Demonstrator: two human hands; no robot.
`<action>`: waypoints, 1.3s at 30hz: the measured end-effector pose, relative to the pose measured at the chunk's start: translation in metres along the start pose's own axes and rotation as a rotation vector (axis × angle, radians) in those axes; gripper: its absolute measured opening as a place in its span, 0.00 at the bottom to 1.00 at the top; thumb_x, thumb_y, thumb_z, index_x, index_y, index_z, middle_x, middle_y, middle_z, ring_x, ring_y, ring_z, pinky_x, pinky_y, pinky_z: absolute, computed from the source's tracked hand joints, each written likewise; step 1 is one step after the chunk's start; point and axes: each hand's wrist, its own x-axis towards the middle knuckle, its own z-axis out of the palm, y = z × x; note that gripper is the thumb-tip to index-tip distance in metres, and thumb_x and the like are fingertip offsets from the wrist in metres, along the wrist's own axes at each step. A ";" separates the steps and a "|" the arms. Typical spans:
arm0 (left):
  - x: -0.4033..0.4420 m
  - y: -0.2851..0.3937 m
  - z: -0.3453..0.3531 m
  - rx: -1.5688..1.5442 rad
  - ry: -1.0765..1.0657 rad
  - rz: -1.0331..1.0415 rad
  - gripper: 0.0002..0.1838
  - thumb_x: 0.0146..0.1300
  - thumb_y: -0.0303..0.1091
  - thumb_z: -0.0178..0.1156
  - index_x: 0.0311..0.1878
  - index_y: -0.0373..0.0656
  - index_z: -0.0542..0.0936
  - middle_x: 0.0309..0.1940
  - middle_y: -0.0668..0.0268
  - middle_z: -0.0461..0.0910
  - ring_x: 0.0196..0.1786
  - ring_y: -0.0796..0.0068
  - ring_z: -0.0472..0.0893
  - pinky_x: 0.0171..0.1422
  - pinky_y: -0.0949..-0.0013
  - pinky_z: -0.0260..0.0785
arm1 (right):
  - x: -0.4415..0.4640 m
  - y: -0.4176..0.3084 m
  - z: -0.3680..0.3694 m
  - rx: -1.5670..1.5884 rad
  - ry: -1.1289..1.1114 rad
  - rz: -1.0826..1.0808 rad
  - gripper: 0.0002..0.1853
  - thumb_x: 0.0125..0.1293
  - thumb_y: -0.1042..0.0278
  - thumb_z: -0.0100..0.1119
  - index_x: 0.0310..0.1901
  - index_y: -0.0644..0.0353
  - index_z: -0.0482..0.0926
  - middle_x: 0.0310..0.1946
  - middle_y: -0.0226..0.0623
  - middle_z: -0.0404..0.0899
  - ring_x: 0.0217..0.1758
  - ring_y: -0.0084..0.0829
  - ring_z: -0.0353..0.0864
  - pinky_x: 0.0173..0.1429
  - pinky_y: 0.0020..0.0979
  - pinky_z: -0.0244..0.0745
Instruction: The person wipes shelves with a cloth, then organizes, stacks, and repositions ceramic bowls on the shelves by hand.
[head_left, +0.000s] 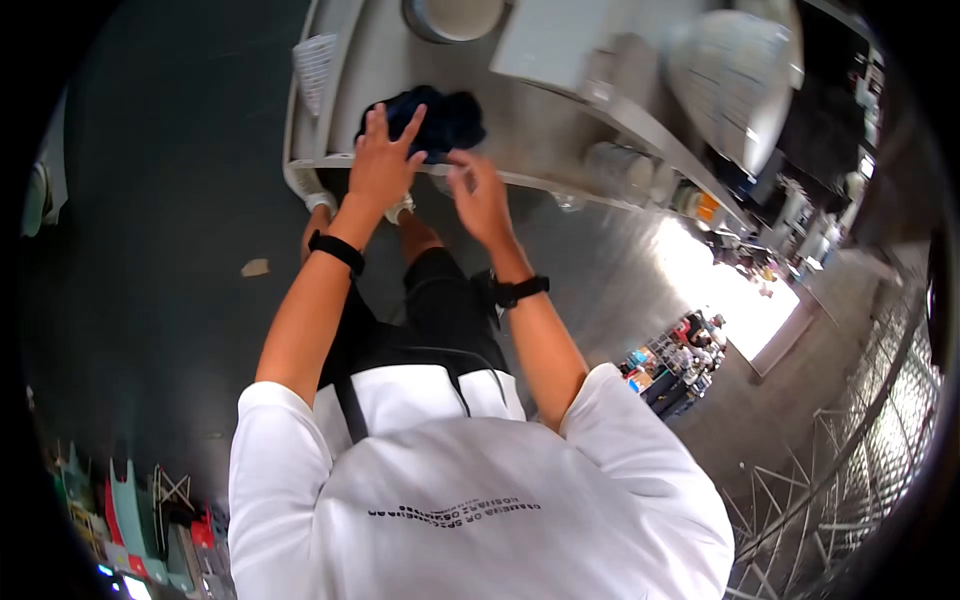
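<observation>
A dark blue, crumpled cloth-like bundle [440,120] lies on the pale work surface [535,130], near its front edge. My left hand [383,160] is stretched out with fingers spread, over the left part of the bundle; whether it touches the cloth I cannot tell. To the right, my right hand [480,195] is at the front edge, just below the bundle, its fingers apart and slightly blurred. Nothing shows in either hand. Dark bands circle both wrists.
A round pale container [455,18] stands at the back of the surface. At the left end is a white ribbed piece [315,72]. A large white rounded object [730,85] rises at the right, above blurred cylindrical items [620,172]. A small beige scrap [255,267] lies on the dark floor.
</observation>
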 end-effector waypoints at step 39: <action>0.122 0.304 0.239 -0.936 -0.253 -0.048 0.40 0.51 0.35 0.67 0.69 0.39 0.64 0.63 0.47 0.66 0.67 0.53 0.67 0.68 0.60 0.64 | -0.003 0.273 -0.194 1.570 0.438 0.650 0.34 0.58 0.64 0.55 0.69 0.50 0.62 0.63 0.43 0.66 0.70 0.48 0.62 0.69 0.63 0.61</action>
